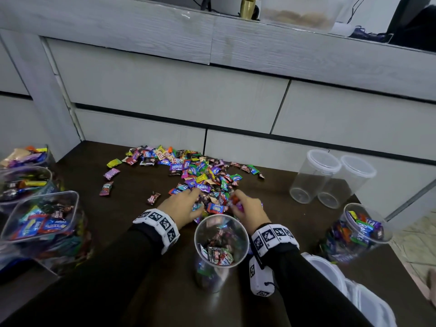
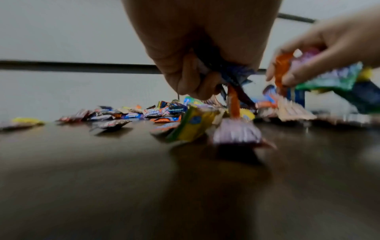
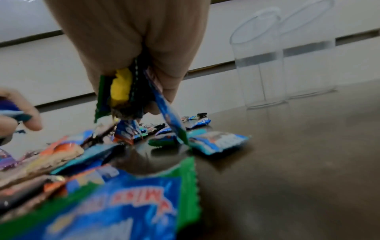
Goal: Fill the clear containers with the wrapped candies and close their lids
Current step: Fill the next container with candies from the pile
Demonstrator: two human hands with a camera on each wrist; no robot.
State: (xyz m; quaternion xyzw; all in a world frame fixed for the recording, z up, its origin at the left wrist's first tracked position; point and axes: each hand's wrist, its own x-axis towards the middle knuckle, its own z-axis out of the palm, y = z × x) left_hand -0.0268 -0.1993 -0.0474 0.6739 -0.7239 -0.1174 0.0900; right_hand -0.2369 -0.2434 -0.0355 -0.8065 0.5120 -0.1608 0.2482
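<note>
Fingers of both my left hand (image 1: 180,204) and right hand (image 1: 247,210) are clutching candies (image 1: 200,178). At six o'clock, the jar (image 1: 221,241) is standing open.

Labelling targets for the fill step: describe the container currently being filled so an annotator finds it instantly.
On the dark brown table, find the candy pile in the middle and the left hand and right hand gathering from it. The target container stands just nearer than the hands, between the wrists. Unlike its neighbours, it is lidless and only partly filled.
</note>
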